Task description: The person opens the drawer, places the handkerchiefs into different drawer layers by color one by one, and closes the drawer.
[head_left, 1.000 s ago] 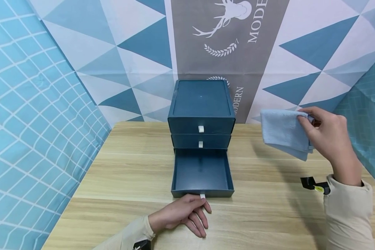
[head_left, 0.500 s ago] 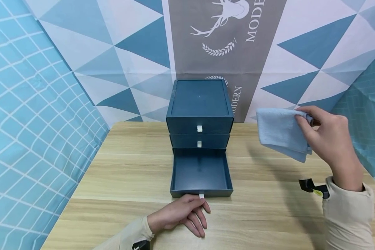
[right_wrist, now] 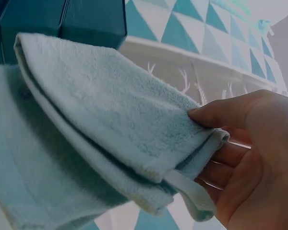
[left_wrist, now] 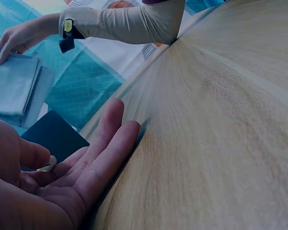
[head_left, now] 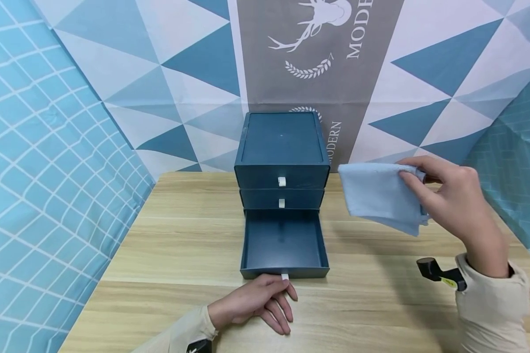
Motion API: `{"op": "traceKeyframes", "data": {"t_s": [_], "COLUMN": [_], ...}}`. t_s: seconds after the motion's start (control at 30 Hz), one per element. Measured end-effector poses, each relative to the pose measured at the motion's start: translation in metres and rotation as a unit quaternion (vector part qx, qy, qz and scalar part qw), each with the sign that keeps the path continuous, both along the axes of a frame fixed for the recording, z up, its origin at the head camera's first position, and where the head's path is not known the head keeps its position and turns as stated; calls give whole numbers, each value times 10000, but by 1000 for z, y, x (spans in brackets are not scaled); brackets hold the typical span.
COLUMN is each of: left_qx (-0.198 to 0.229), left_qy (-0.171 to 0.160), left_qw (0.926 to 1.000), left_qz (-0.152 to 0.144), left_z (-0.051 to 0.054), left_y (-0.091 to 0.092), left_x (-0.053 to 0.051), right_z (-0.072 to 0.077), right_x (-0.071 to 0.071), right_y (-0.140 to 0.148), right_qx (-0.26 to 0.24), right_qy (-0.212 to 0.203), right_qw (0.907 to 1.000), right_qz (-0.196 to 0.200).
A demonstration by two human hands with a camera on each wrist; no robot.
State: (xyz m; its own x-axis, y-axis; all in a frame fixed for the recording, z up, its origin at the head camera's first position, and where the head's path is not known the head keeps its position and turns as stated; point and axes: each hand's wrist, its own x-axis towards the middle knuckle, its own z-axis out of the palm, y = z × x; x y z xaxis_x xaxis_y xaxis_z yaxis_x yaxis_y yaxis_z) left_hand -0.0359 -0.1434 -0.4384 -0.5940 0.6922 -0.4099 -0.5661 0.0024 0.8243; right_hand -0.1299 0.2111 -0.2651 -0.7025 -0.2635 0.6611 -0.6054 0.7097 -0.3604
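A dark blue drawer box (head_left: 282, 139) stands at the back of the table, its bottom drawer (head_left: 284, 242) pulled out with nothing visible inside. My left hand (head_left: 260, 301) is at that drawer's front and pinches its small white pull tab (head_left: 284, 277) between thumb and forefinger; the other fingers extend loosely over the tabletop. To the right of the box, my right hand (head_left: 452, 198) holds a folded light blue towel (head_left: 377, 193) in the air by one edge. In the right wrist view, the towel (right_wrist: 110, 105) hangs in layers, with a fabric loop at its corner.
The two upper drawers (head_left: 282, 198) are closed, each with a white tab. A wood-grain table (head_left: 176, 250) bears the box. Patterned cloth (head_left: 194, 73) hangs behind, and blue grid cloth (head_left: 48, 171) lines the left side.
My right hand has carried the towel leftward, closer to the drawer box, and slightly down. The left hand and the pulled-out drawer have stayed in place.
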Motion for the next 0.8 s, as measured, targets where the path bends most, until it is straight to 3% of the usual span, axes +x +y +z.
{"op": "traceKeyframes", "data": {"t_s": [0.17, 0.53, 0.8], "left_qx": [19, 48, 30], "left_qy": [4, 13, 28], "left_qw": [10000, 10000, 10000], "left_qz": [2, 17, 47], "left_z": [-1, -2, -2], "left_y": [1, 0, 0], "left_x": [-1, -1, 0], "right_z": [0, -2, -14], "right_x": [5, 14, 18], "right_y": [-7, -32, -59], "right_qx": [4, 79, 68], "right_qy": [-64, 292, 463], "right_qw": [9997, 9958, 9882], "right_qz": [225, 862, 1455]}}
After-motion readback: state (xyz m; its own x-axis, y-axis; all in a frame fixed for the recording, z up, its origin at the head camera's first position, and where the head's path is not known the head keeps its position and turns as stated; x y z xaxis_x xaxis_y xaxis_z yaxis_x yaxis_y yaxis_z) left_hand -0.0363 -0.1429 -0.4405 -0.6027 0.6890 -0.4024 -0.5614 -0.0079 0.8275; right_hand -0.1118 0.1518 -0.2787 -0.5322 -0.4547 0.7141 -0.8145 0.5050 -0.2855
